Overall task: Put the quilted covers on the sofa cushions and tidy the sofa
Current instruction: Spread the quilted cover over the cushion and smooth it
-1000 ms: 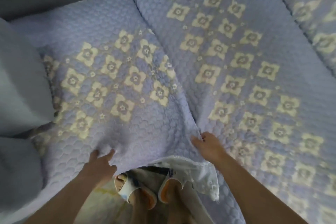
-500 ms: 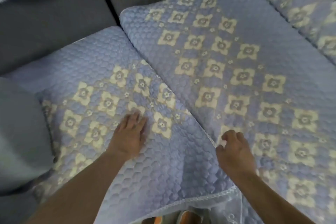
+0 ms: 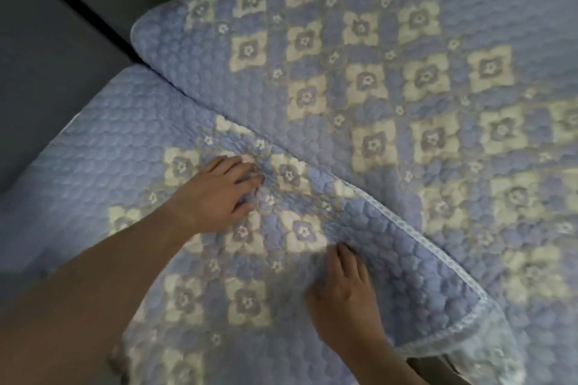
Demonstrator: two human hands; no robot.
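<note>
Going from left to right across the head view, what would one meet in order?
Dark sofa back → left hand → right hand → lace-trimmed edge of the near cover → neighbouring covered cushion.

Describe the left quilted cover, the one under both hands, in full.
The left quilted cover is pale blue padded fabric stitched in small puffy cells, with cream flower squares in a diamond grid and a narrow white lace trim along its right edge. It lies spread over the seat, its right edge overlapping the neighbouring cover. The left hand rests on it with fingers bent, bunching the cloth; the right hand presses flat nearer the front.
</note>
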